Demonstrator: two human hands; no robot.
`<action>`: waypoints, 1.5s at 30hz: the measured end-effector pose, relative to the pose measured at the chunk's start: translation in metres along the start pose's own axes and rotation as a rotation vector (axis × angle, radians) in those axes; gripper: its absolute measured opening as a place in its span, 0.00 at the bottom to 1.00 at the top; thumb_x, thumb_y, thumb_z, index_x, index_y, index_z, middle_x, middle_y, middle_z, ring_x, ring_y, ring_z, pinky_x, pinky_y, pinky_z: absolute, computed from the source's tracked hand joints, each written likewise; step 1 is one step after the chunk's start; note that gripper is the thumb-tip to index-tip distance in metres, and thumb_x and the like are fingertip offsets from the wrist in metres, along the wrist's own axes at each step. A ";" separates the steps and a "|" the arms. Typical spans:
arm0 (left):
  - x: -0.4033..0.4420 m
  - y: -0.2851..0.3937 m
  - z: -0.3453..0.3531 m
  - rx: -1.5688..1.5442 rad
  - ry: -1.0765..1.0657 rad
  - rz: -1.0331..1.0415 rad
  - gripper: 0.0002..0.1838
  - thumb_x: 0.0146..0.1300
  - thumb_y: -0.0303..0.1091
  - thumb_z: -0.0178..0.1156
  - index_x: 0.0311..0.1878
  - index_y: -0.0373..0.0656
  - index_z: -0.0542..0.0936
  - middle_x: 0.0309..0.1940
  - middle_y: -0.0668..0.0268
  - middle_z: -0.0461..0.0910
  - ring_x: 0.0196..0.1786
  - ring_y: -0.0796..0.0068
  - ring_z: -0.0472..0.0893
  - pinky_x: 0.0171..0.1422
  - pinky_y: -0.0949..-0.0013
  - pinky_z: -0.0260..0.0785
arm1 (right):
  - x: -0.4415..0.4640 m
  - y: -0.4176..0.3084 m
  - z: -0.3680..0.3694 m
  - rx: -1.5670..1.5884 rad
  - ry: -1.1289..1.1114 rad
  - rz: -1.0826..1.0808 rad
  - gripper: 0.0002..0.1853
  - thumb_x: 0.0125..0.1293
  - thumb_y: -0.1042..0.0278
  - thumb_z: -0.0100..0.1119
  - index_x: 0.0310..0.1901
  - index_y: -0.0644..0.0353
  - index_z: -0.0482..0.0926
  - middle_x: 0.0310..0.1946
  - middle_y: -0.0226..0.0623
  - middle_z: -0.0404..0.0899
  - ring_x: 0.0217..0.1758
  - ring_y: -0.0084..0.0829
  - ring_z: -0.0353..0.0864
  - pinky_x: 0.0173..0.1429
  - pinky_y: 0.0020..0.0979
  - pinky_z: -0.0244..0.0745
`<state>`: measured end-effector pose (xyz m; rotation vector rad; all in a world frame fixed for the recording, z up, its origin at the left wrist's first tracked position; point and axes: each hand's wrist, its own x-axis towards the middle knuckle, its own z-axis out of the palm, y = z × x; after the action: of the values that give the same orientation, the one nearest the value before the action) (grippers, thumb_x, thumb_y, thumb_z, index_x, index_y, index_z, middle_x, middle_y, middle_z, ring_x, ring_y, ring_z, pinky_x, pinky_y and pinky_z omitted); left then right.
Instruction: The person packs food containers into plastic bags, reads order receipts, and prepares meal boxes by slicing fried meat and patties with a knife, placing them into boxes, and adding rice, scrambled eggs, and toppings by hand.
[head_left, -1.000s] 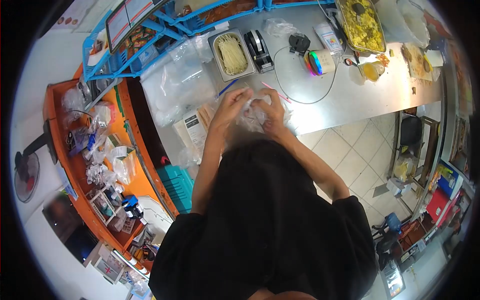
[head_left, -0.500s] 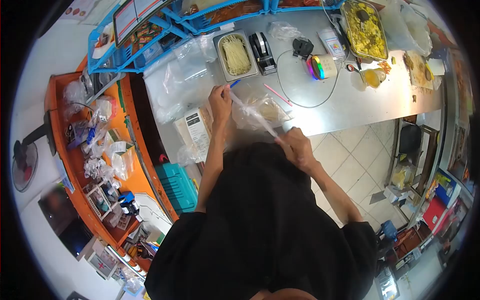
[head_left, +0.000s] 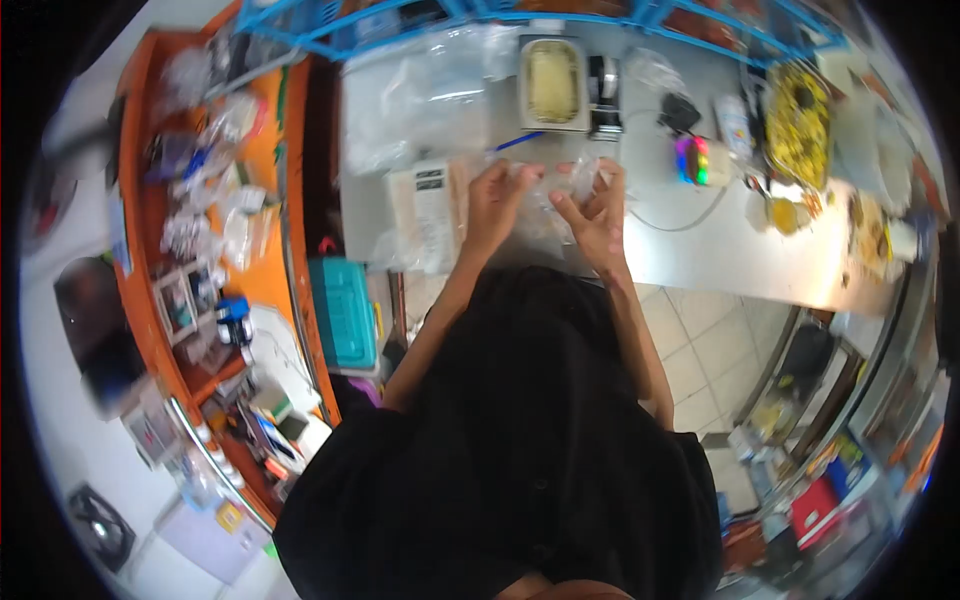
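Note:
My left hand (head_left: 493,208) is over the steel table with its thumb and fingertips pinched together on clear plastic. Close beside it, my right hand (head_left: 600,222) grips a bunched part of a clear plastic bag (head_left: 585,178) between thumb and fingers. More of the thin plastic hangs between the two hands, blurred by motion, and its contents cannot be made out. A blue pen (head_left: 520,141) lies just beyond my fingers. Left of my left hand is a printed paper packet (head_left: 430,205).
A metal tray of pale thin strands (head_left: 553,85) stands behind my hands beside a black tape dispenser (head_left: 604,97). Clear bags (head_left: 415,105) lie at left. A lit speaker-like device (head_left: 705,162), a cable and a tray of yellow food (head_left: 797,125) are at right. Blue baskets (head_left: 600,18) line the back.
My hands have come together from a wide hold on a stretched, twisted strip of plastic; the right moved up towards the left. The camera view has turned and shifted the table rightwards.

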<state>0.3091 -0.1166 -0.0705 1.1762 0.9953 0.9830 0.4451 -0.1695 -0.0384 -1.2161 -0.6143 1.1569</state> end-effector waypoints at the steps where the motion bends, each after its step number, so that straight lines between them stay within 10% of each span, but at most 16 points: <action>1: -0.004 0.006 -0.004 0.029 -0.009 0.066 0.11 0.69 0.37 0.61 0.41 0.37 0.82 0.41 0.62 0.83 0.45 0.73 0.80 0.52 0.70 0.69 | -0.002 0.002 0.007 -0.106 -0.066 -0.026 0.10 0.69 0.70 0.61 0.48 0.63 0.74 0.32 0.34 0.79 0.32 0.21 0.75 0.37 0.27 0.70; 7: -0.044 0.060 -0.052 0.528 0.121 0.221 0.14 0.57 0.37 0.72 0.42 0.40 0.83 0.41 0.62 0.77 0.50 0.63 0.75 0.56 0.64 0.67 | -0.005 0.038 0.014 -0.539 -0.481 -0.186 0.15 0.61 0.85 0.52 0.49 0.63 0.75 0.34 0.41 0.81 0.32 0.31 0.80 0.41 0.28 0.74; 10: -0.069 0.098 -0.097 0.854 0.400 0.202 0.17 0.53 0.40 0.74 0.39 0.40 0.82 0.43 0.63 0.77 0.53 0.61 0.74 0.55 0.60 0.67 | -0.013 0.048 0.023 -0.478 -0.602 0.135 0.12 0.64 0.82 0.59 0.48 0.61 0.76 0.35 0.36 0.82 0.37 0.25 0.78 0.43 0.27 0.73; 13: -0.106 0.079 -0.157 1.315 0.362 -0.323 0.15 0.56 0.38 0.72 0.41 0.39 0.80 0.43 0.60 0.78 0.50 0.64 0.75 0.53 0.64 0.67 | -0.018 0.038 0.051 -0.376 -0.739 -0.092 0.13 0.62 0.81 0.61 0.48 0.60 0.77 0.36 0.40 0.82 0.39 0.31 0.81 0.45 0.29 0.74; 20: -0.097 0.048 -0.178 0.226 0.164 -0.028 0.07 0.59 0.18 0.56 0.41 0.36 0.78 0.38 0.62 0.74 0.43 0.74 0.74 0.42 0.71 0.65 | -0.018 0.058 0.108 -0.603 -0.784 -0.264 0.19 0.54 0.82 0.61 0.48 0.56 0.78 0.34 0.42 0.84 0.35 0.44 0.85 0.39 0.36 0.78; 23: -0.089 0.043 -0.185 0.337 -0.048 0.074 0.14 0.55 0.14 0.53 0.44 0.37 0.78 0.39 0.62 0.73 0.43 0.74 0.74 0.42 0.71 0.66 | -0.017 0.055 0.129 -0.739 -0.730 -0.242 0.16 0.52 0.77 0.64 0.44 0.54 0.80 0.31 0.42 0.85 0.33 0.46 0.85 0.37 0.38 0.79; 29: -0.082 0.081 -0.168 0.620 0.070 0.168 0.16 0.56 0.15 0.58 0.49 0.38 0.75 0.42 0.62 0.72 0.43 0.74 0.75 0.42 0.70 0.69 | -0.023 0.091 0.143 -0.888 -0.442 -0.326 0.13 0.48 0.70 0.67 0.38 0.50 0.80 0.25 0.42 0.82 0.30 0.46 0.84 0.33 0.41 0.77; 33: -0.092 0.049 -0.152 -0.146 0.252 -0.109 0.18 0.71 0.28 0.56 0.61 0.36 0.66 0.44 0.57 0.76 0.35 0.77 0.79 0.37 0.77 0.71 | -0.026 0.093 0.153 -0.923 -0.253 -0.217 0.14 0.45 0.69 0.71 0.35 0.50 0.78 0.24 0.40 0.82 0.27 0.45 0.83 0.32 0.40 0.75; 36: -0.077 0.052 -0.176 -0.049 0.147 -0.358 0.16 0.73 0.35 0.55 0.56 0.34 0.71 0.37 0.59 0.81 0.28 0.77 0.80 0.34 0.78 0.70 | -0.029 0.102 0.153 -0.809 -0.198 -0.301 0.15 0.44 0.73 0.71 0.34 0.53 0.77 0.25 0.38 0.81 0.29 0.44 0.83 0.32 0.38 0.75; 45: -0.004 0.072 -0.203 0.759 -0.186 0.052 0.13 0.65 0.39 0.63 0.35 0.37 0.84 0.31 0.60 0.75 0.31 0.61 0.78 0.36 0.63 0.71 | -0.028 0.088 0.142 -0.648 -0.331 -0.527 0.15 0.43 0.87 0.65 0.34 0.59 0.79 0.33 0.36 0.76 0.35 0.39 0.82 0.35 0.35 0.75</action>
<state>0.1074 -0.0604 -0.0204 1.8841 1.2321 0.5140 0.2809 -0.1449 -0.0738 -1.2783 -1.5460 0.7206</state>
